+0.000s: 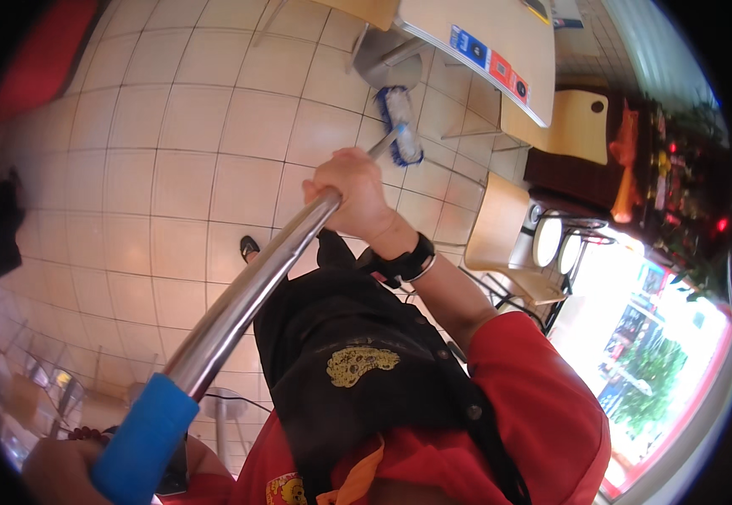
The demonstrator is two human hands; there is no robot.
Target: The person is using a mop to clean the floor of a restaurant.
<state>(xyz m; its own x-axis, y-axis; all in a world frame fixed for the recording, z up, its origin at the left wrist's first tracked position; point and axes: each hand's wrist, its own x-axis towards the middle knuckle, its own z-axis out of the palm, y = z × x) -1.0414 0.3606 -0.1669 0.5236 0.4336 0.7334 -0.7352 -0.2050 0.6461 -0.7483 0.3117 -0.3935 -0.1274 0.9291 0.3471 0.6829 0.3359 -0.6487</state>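
A mop with a shiny metal pole (248,290) runs from the lower left toward the table. Its flat head (400,126), white with blue fringe, rests on the tiles beside the table's round metal base. My right hand (353,192), a black watch on its wrist, is wrapped round the pole well below the upper end. At the lower left, my left hand (61,471) grips the blue sleeve (145,442) at the pole's top end. Most of its fingers are hidden behind that sleeve. Dark red beads show near the left wrist.
Ahead stands a light table (484,42) with blue and red stickers along its edge. Wooden chairs (496,223) are on the right, near a bright glass door (652,353). Pale floor tiles (189,109) spread left, with a red shape (42,59) at the far left.
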